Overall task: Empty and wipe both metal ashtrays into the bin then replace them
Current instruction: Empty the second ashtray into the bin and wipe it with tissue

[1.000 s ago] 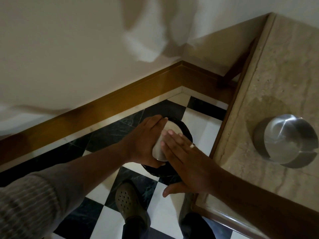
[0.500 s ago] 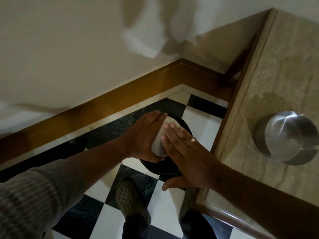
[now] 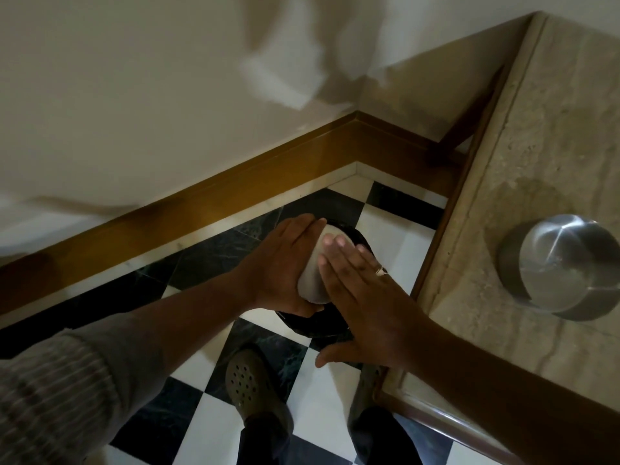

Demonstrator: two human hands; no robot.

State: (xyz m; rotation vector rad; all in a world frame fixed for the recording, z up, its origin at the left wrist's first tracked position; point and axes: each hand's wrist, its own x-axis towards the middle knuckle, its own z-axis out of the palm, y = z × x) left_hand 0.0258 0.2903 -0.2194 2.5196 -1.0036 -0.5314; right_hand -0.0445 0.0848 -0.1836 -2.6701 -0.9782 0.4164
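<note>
My left hand (image 3: 285, 266) grips a round metal ashtray (image 3: 313, 280), tipped on its side over the black bin (image 3: 315, 325) on the floor. My right hand (image 3: 362, 303) lies flat with fingers together against the ashtray's upturned face; a ring shows on one finger. Whether a cloth sits under that palm is hidden. The second metal ashtray (image 3: 567, 266) stands upright on the marble tabletop (image 3: 550, 135) at the right, untouched.
The bin sits in a corner of checkered black-and-white floor (image 3: 399, 236), hemmed by a brown wooden skirting board (image 3: 235, 182) and the table's wooden edge (image 3: 443, 417). My two shoes (image 3: 255, 387) stand just in front of the bin.
My right hand has slid slightly across the ashtray's face, fingertips reaching further up. The left hand holds the ashtray in the same place over the bin.
</note>
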